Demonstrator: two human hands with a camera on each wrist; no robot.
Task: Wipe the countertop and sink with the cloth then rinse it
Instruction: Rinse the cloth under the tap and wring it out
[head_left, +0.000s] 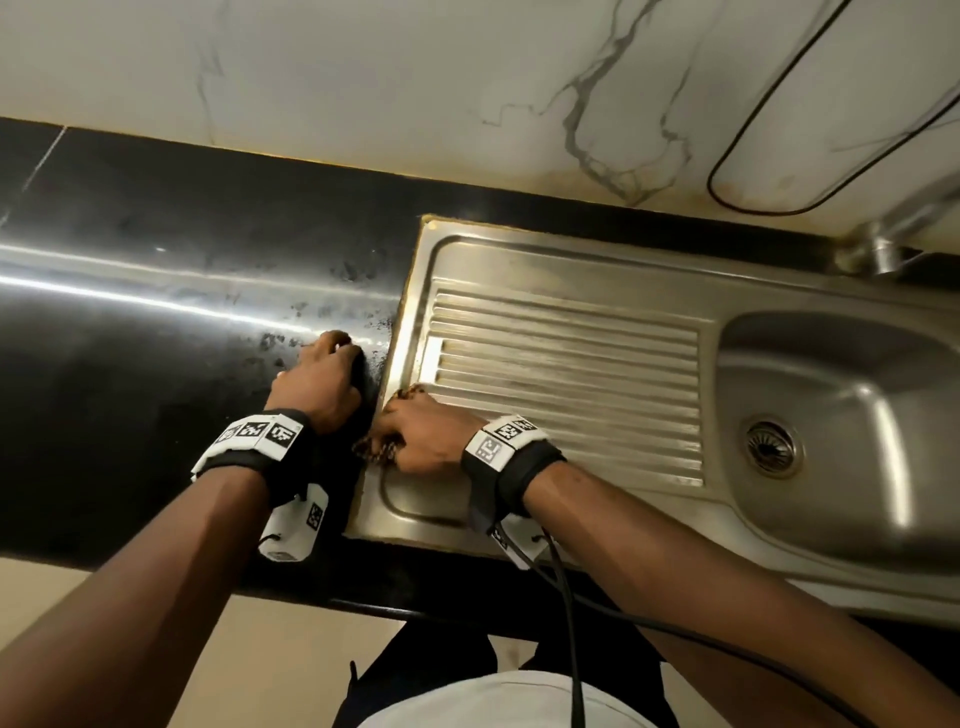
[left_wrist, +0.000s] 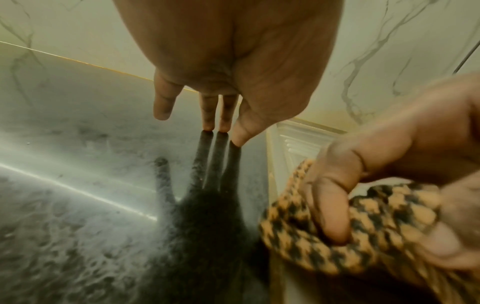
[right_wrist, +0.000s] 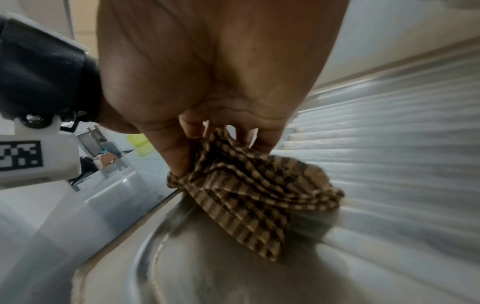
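My right hand grips a bunched orange-and-black checked cloth and presses it onto the left end of the steel sink's ribbed drainboard. The cloth also shows in the left wrist view, under my right thumb and fingers. My left hand rests on the black countertop just left of the sink's edge. Its straight fingers touch the glossy, smeared stone and hold nothing. The sink bowl with its drain lies to the right.
A tap stands at the back right behind the bowl. A black cable loops on the marble-patterned wall. Wet smears mark the countertop near the sink edge. The counter's front edge runs just below my wrists.
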